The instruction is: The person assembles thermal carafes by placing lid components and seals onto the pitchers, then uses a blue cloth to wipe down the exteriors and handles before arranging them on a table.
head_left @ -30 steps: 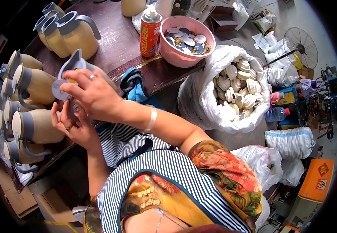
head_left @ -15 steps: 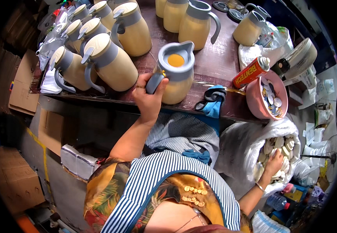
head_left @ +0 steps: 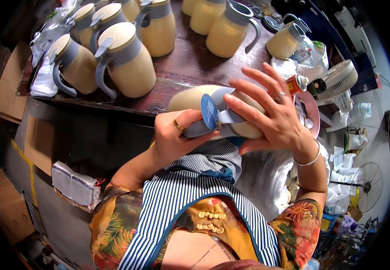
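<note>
A cream jug [head_left: 185,97] with a grey collar lies tipped sideways at the table's front edge, its mouth end toward the right. My left hand [head_left: 170,130] is closed around its grey handle [head_left: 196,129]. A round blue tag [head_left: 209,111] stands beside the handle. On the mouth end sits a cream lid [head_left: 250,130] with a grey thumb lever [head_left: 229,117]. My right hand [head_left: 271,114] rests over this lid, palm against it and fingers spread. Several lidded jugs [head_left: 129,72] stand at the left; jugs without lids [head_left: 228,38] stand farther back.
Right of my right hand are a red can [head_left: 297,84], a pink bowl [head_left: 315,118] of small parts and a white fan [head_left: 341,78]. A white sack [head_left: 273,184] holding cream lids stands below the table [head_left: 181,67]. Cardboard boxes [head_left: 40,141] are at the left.
My right hand has come up from the sack to the jug, where a lid now covers the mouth. The jug, upright before, is tipped to the right, and its blue tag shows.
</note>
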The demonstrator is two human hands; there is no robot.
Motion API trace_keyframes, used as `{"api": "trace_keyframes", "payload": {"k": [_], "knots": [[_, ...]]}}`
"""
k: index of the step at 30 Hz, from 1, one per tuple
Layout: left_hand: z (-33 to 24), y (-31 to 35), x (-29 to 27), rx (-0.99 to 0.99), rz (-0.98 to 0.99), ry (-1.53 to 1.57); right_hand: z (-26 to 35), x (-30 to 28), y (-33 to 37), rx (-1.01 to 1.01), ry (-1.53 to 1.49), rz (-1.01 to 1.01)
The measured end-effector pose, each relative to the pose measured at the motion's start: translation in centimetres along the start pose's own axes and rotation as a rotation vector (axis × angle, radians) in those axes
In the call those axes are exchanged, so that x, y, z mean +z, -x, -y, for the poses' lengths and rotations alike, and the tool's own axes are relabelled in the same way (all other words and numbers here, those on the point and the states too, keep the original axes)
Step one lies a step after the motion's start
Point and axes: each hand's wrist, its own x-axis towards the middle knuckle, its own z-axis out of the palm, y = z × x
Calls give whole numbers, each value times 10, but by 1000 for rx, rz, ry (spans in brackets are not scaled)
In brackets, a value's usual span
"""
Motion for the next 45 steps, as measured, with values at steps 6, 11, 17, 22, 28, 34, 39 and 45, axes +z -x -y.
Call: {"api": "trace_keyframes", "payload": {"k": [6, 11, 17, 22, 28, 34, 39, 45], "knots": [[1, -24, -23, -102, 138, 155, -23, 48, 19, -124, -385, -146], [9, -27, -30, -51, 237, 172, -15, 51, 33, -220, -265, -243], [-6, -48, -23, 56, 220, 169, -3, 44, 37, -98, -171, -306], [-34, -52, 11, 226, 28, -240, 10, 70, 32, 662, -271, -466], [-11, -49, 13, 63, 81, -14, 2, 48, 23, 42, -12, -340], [-39, -60, 46, 102, -30, -375, -11, 50, -14, 1132, -589, -513], [15, -58, -21, -200, 401, 361, 13, 24, 25, 1, -195, 54], [38, -33, -18, -301, 503, 507, 23, 29, 40, -342, -186, -106]]}}
